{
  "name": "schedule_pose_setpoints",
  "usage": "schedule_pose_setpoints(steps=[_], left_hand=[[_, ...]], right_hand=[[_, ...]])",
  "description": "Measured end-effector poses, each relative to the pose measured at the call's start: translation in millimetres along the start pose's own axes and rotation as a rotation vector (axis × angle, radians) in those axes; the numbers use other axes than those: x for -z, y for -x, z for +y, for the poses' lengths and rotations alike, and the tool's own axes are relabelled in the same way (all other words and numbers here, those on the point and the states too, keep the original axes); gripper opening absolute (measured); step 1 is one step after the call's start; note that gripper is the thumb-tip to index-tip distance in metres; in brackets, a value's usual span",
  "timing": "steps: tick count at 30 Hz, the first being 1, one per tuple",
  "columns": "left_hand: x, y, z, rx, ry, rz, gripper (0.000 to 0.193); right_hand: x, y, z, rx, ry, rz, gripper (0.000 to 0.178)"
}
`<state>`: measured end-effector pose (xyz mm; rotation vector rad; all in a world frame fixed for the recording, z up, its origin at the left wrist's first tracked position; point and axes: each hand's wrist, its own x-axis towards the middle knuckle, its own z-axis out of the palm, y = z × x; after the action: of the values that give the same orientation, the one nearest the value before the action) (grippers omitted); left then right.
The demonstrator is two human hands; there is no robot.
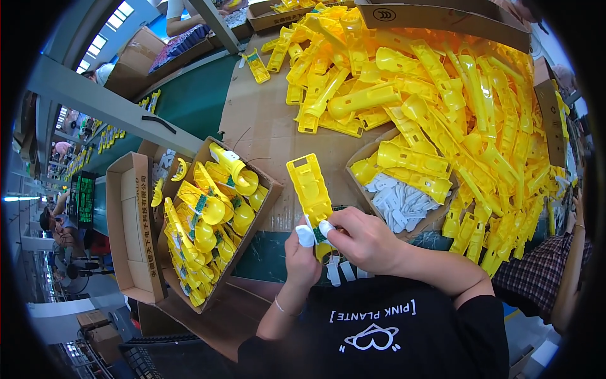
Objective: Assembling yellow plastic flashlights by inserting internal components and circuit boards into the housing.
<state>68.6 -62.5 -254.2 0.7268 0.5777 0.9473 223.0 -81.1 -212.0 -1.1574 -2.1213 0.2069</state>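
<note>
A long yellow plastic housing (309, 186) stands up between my two hands, its hollow inner side showing. My left hand (303, 262) is closed on its lower end, with a white cover on one finger. From the right, my right hand (361, 237) pinches the same end, its thumb also capped in white. A small green circuit board (320, 235) shows between the thumbs, partly hidden by them. White flat pieces (341, 271) and a thin wire hang just below my hands.
A heap of yellow housings (379, 95) covers the cardboard-topped bench. Right of my hands, a carton holds white flat parts (401, 205). At left, a cardboard box (268, 196) contains yellow pieces with green boards, beside a grey metal post (120, 107). Another person's arm (571, 271) is at far right.
</note>
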Motion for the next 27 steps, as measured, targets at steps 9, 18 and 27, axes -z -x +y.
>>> schedule_pose_setpoints(steps=[9, 18, 27], left_hand=[[-9.6, 2.9, 11.4, -0.166, -0.388, -0.096, 0.038], [-21.2, 12.8, 22.4, -0.275, -0.401, -0.143, 0.035], [-29.9, 4.0, 44.7, -0.189, -0.167, -0.133, 0.034]], right_hand=[[8.3, 11.6, 4.1, 0.004, -0.222, 0.106, 0.016], [14.8, 15.1, -0.9, -0.595, -1.219, 0.017, 0.034], [13.6, 5.2, 23.8, -0.487, -1.626, -0.227, 0.064]])
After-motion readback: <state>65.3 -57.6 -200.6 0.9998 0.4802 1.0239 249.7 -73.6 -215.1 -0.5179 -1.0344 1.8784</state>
